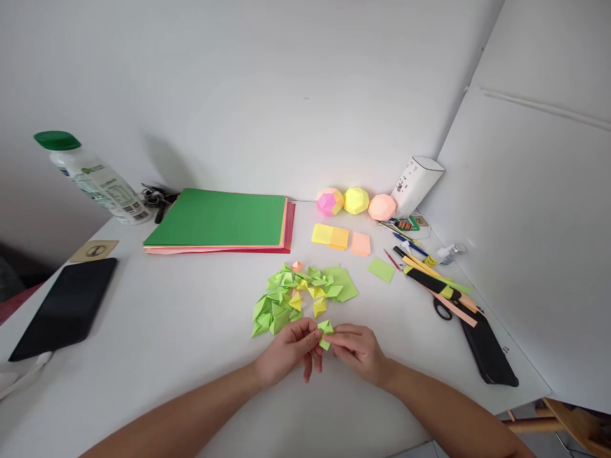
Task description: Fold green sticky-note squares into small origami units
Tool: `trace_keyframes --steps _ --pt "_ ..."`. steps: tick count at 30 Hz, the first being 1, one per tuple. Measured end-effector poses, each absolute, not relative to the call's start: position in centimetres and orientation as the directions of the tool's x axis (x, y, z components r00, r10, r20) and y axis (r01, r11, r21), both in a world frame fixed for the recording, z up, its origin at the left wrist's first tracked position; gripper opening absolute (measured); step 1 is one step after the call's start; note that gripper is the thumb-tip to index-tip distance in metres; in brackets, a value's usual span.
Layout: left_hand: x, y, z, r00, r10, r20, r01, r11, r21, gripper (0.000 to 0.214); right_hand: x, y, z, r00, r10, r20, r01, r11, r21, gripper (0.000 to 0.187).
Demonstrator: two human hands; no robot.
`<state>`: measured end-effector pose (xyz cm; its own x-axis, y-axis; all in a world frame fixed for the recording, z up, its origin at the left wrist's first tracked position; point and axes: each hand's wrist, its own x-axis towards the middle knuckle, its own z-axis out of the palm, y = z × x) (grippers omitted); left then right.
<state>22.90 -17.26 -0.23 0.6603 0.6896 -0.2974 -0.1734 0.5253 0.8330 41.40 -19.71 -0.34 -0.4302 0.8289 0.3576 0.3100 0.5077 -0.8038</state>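
Observation:
Between my two hands, just above the front part of the table, is a small folded piece of light green paper (325, 327). My left hand (291, 346) pinches its left side between thumb and fingers, with the lower fingers curled loosely beneath. On the right side, the fingertips of my right hand (360, 350) press together on the paper. Right behind my hands lies a loose heap of folded green paper pieces (277, 296), with a few yellow folded pieces (319, 308) and a small orange one (296, 266) among them. Flat green sheets (344, 283) adjoin the heap.
A stack of coloured paper (222, 219) lies at the back, near paper balls (356, 200) and sticky-note pads (330, 235). At right are pens, paper strips, scissors (443, 309) and a black case (487, 350). A bottle (102, 181) and a black tablet (64, 308) occupy the left.

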Motion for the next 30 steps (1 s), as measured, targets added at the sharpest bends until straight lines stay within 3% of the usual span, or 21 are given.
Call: trace_keyframes --steps 4,10,15,21,30 --pt "22.9 -17.4 -0.4 0.661 0.682 -0.313 -0.141 0.523 0.841 0.034 41.5 -19.5 -0.2 -0.373 0.825 0.425 0.28 0.536 -0.796 0.024" --pt "23.0 -17.6 -0.1 0.642 0.709 -0.293 -0.166 0.501 0.85 0.032 41.4 -19.4 -0.2 -0.349 0.858 0.378 0.267 0.478 -0.837 0.016" --pt "23.0 -17.5 -0.1 0.643 0.707 -0.294 -0.159 0.499 0.852 0.03 41.1 -19.6 -0.1 -0.301 0.919 0.255 0.232 0.33 -0.915 0.012" --pt "22.9 -17.6 0.0 0.678 0.681 -0.277 -0.115 0.47 0.875 0.028 40.5 -20.1 0.0 -0.223 0.973 0.066 0.005 0.068 -0.998 0.008" --pt "23.2 -18.1 0.3 0.656 0.701 -0.28 -0.023 0.389 0.921 0.03 40.2 -20.5 -0.2 -0.243 0.97 0.007 -0.047 -0.004 -0.999 0.001"
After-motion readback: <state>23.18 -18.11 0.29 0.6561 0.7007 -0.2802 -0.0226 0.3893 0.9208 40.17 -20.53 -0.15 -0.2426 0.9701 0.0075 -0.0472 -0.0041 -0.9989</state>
